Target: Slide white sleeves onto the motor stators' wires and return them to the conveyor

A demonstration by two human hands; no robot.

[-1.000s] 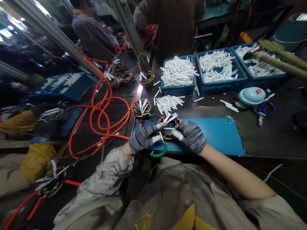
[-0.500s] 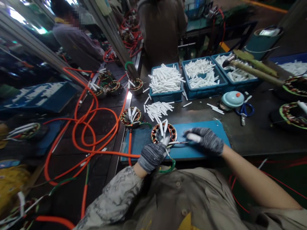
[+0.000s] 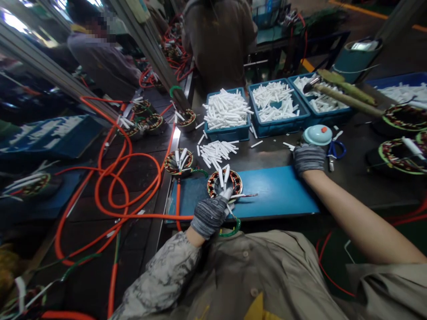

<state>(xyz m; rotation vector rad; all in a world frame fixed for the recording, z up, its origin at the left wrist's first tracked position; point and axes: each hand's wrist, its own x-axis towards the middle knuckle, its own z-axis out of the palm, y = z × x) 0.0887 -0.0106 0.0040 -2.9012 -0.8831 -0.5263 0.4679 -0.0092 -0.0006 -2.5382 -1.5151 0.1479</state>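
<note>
My left hand [image 3: 209, 216], in a grey knitted glove, is closed at the near rim of a wound motor stator [image 3: 237, 180] on the blue mat. White sleeves [image 3: 221, 178] stand up from the stator's centre. A lead in a white sleeve [image 3: 238, 195] points right from it, with a bare dark end. Green sleeving [image 3: 235, 228] curls below the hand. My right hand [image 3: 308, 159], gloved alike, is at the mat's far right corner, just in front of a light-blue round pot [image 3: 316, 134]. Its fingertips are hidden; loose white sleeves [image 3: 288, 146] lie beside it.
Blue bins [image 3: 230, 133] of white sleeves stand behind a loose pile [image 3: 216, 153]. Blue-handled cutters [image 3: 339, 150] and a mallet [image 3: 347, 100] lie right. More stators [image 3: 400, 155] sit there. An orange hose [image 3: 156, 178] loops at left. Other people work beyond.
My right hand has moved from beside the stator's lead, right and away to the pot. The lead now sticks out freely. My left hand stays at the stator; the view has shifted slightly.
</note>
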